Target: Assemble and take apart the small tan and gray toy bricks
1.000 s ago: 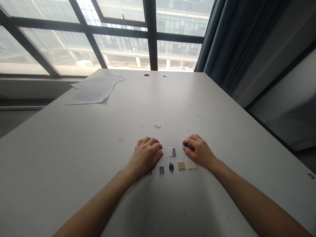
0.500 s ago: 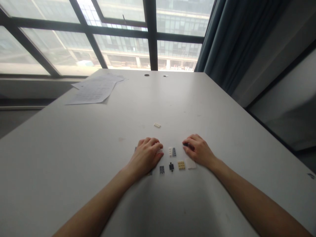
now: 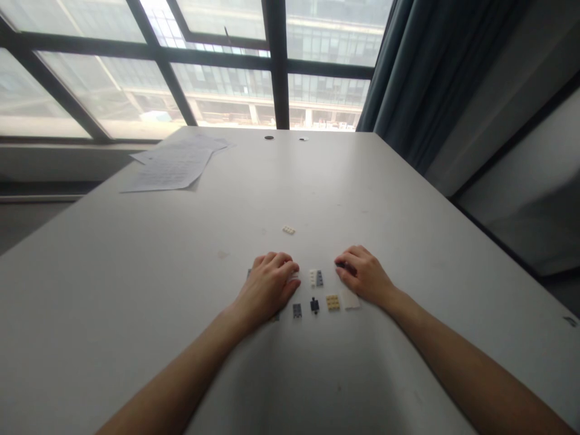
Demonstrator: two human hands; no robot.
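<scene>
My left hand (image 3: 270, 281) rests on the table, fingers curled and closed around a small white toy brick piece (image 3: 294, 275), most of it hidden. My right hand (image 3: 362, 272) pinches a small black brick piece (image 3: 340, 264) between thumb and fingers. Between the hands lie a white studded plate (image 3: 312, 278) and a grey wedge plate (image 3: 319, 278), side by side. Nearer to me sit a dark grey plate (image 3: 296, 311), a black piece with pins (image 3: 314, 305), a tan studded plate (image 3: 332, 302) and a smooth white tile (image 3: 350, 299). Other grey pieces are partly hidden under my left hand.
Beyond my hands a white studded plate (image 3: 289, 229) lies alone on the white table (image 3: 290, 380). Paper sheets (image 3: 172, 166) are at the far left. Two small round dark spots (image 3: 269, 138) show near the far edge, before the window. A dark curtain (image 3: 408, 78) hangs at right.
</scene>
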